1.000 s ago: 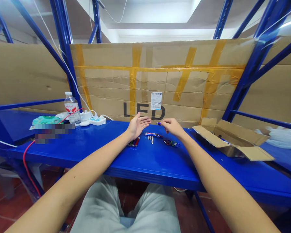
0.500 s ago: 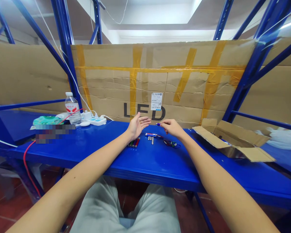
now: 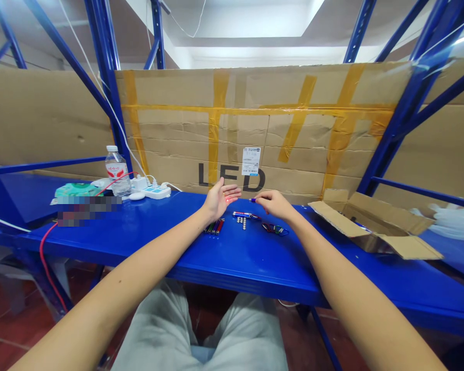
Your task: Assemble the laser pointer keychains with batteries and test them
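Note:
My left hand [image 3: 219, 198] is raised above the blue table [image 3: 239, 252], palm open and facing right, with a small red dot of light on the palm. My right hand [image 3: 273, 202] pinches a small blue pen-shaped light [image 3: 252, 200] whose tip points at that palm. Below the hands lie a row of coloured pen lights [image 3: 214, 226], a cluster of small silver button cells [image 3: 242, 221], another blue pen light [image 3: 244, 214] and some key-ring clips [image 3: 274, 229].
An open cardboard box [image 3: 375, 226] lies at the right. A water bottle [image 3: 116, 171], a white power strip [image 3: 154, 191] and a green packet [image 3: 75, 190] stand at the left. A taped cardboard wall marked LED [image 3: 255, 129] backs the table. White gloves [image 3: 454, 219] lie far right.
A red light spot has appeared on my left palm. Both hands have stayed almost where they were.

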Demonstrator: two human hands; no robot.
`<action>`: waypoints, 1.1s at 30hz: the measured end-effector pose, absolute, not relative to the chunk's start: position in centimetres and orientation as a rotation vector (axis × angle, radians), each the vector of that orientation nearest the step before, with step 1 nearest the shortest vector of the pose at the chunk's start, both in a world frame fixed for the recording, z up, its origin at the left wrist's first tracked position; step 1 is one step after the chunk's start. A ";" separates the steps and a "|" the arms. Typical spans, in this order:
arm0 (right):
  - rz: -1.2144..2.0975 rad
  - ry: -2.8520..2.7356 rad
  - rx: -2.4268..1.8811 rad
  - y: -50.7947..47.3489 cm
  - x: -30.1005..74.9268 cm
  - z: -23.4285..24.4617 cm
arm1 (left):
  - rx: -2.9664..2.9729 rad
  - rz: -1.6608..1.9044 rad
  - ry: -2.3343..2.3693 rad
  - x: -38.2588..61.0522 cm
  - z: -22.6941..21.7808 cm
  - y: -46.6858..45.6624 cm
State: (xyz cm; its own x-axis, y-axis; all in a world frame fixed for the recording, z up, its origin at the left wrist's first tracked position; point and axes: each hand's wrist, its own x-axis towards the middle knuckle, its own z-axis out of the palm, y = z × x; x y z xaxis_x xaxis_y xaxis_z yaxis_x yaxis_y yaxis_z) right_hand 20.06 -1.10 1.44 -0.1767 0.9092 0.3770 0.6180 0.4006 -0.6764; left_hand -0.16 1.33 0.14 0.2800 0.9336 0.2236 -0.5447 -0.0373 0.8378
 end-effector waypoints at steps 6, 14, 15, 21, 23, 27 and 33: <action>0.430 -1.932 -1.306 -0.6 20.2 1.1 | 1.013 1.274 0.478 -0.2 0.2 1.2; 0.385 -1.908 -1.283 -0.9 20.3 1.3 | 1.023 1.261 0.490 -0.3 0.2 1.3; 0.380 -1.889 -1.268 -0.9 20.3 1.3 | 1.026 1.256 0.492 -0.3 0.2 1.3; 0.383 -1.793 -1.200 -0.8 20.4 1.4 | 1.052 1.233 0.495 -0.3 0.0 1.3; 0.395 -1.773 -1.192 -0.7 20.4 1.3 | 1.057 1.229 0.496 -0.3 0.0 1.3; 0.441 -1.761 -1.167 -0.7 20.2 1.3 | 1.066 1.220 0.497 -0.3 0.0 1.4; 0.480 -1.759 -1.177 -1.1 20.1 1.5 | 1.076 1.220 0.487 -0.3 0.0 1.4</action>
State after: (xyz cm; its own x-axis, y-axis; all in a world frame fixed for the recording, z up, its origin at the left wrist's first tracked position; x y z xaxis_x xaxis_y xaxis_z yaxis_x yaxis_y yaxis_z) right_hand 20.10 -1.10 1.54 -0.1044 0.8703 0.4813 0.5052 0.4633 -0.7281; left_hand -0.34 1.42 0.00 0.3258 0.9174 0.2287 -0.5081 -0.0341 0.8606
